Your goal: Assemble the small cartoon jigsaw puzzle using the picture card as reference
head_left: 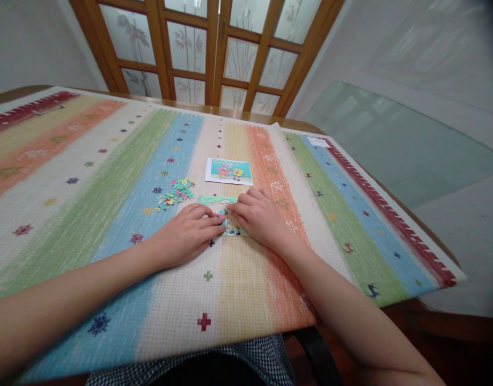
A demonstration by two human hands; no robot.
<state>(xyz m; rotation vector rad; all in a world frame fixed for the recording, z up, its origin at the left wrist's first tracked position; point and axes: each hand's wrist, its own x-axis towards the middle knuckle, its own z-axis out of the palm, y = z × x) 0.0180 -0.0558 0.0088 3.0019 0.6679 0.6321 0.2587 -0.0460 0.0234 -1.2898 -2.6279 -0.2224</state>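
Between my hands lies a partly assembled jigsaw puzzle (234, 232), with a green and yellow strip along its top. My left hand (190, 231) comes in from the left, its fingers bent and closed on puzzle pieces at the puzzle's left side. From the right, my right hand (260, 215) reaches over the other side, thumb and fingers closed together on a piece near the middle. The fingers hide much of the puzzle. A pile of loose puzzle pieces (176, 194) lies beyond my left hand. Behind the puzzle is a picture card (230, 171) with a pink and a yellow cartoon figure.
A striped tablecloth (109, 214) covers the table, its front edge near my lap. A small white paper (318, 142) lies at the far right corner. Wooden doors with glass panes (185, 45) stand behind the table, and a pale wall is on the right.
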